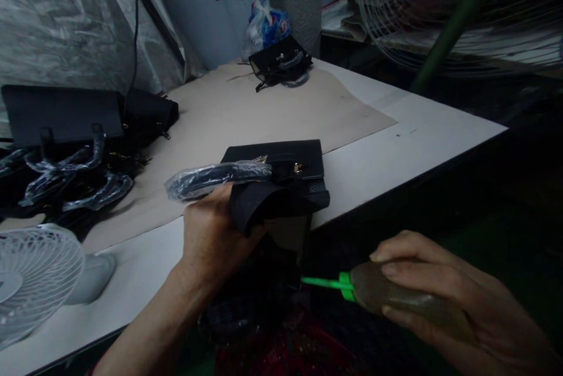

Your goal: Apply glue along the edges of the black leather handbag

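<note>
A black handbag [281,156] lies at the front edge of the table, its opened end hanging toward me. Clear plastic wraps its handle [211,178], and a small gold clasp shows on its front. My left hand [215,226] is closed around the bag's dark fabric, with the fingertips hidden beneath it. In my right hand [426,288] is a squeeze bottle [404,294] of brownish contents, gripped along its side. Its thin green nozzle [323,283] points left, close to the lower edge of the bag's dark panel. Whether the tip touches that edge I cannot tell.
Several black handbags [65,115] with plastic-wrapped handles are piled at the left. Another black bag [281,62] sits at the back beside a plastic sack [266,24]. A small white fan [37,282] stands front left; a large wire-caged fan [396,24] is at upper right. Brown paper [206,112] covers part of the white table [440,129].
</note>
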{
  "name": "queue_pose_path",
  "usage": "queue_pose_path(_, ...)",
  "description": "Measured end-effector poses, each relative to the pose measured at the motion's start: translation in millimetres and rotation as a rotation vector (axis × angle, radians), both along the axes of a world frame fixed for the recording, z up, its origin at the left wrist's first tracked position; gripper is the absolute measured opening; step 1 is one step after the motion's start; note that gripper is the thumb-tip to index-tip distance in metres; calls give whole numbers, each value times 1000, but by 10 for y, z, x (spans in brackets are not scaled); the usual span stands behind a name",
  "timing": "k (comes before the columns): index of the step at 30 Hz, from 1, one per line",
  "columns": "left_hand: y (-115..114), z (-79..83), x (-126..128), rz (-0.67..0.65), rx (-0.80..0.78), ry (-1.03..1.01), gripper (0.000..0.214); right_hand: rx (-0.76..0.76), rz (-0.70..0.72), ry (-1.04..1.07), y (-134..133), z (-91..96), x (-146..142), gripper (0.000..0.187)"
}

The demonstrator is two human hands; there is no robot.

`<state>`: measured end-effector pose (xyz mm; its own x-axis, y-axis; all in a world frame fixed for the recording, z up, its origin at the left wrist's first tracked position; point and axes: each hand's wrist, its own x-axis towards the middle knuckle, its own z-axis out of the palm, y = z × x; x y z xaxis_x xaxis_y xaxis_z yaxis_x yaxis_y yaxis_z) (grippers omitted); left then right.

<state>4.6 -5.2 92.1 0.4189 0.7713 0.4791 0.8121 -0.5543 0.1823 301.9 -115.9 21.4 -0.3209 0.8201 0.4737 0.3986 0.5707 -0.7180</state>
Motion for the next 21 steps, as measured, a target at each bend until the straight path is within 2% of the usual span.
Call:
queue_pose_path(3,4,-2,7,0,3,-20,19,13,8,4,31,-13,9,32)
queue_pose_path(8,15,2,11,-2,9,-29,16,85,-148,-27,135,-68,-6,27)
queue_pose_path(12,19,8,21,-25,42,-13,16,40,-53,39,160,-49,-32,23)
queue_pose_path(14,20,11,16,-35,47,-17,14,35,-54,47,161,-33,-50,24)
queue_pose_path(18,73,73,-65,-37,-1,-54,20,-36,-263,192,165,-78,-65,15)
queue_pose_path(21,197,218,-177,3,-86,-127,27,-224,-458,554,166,-212,33,17)
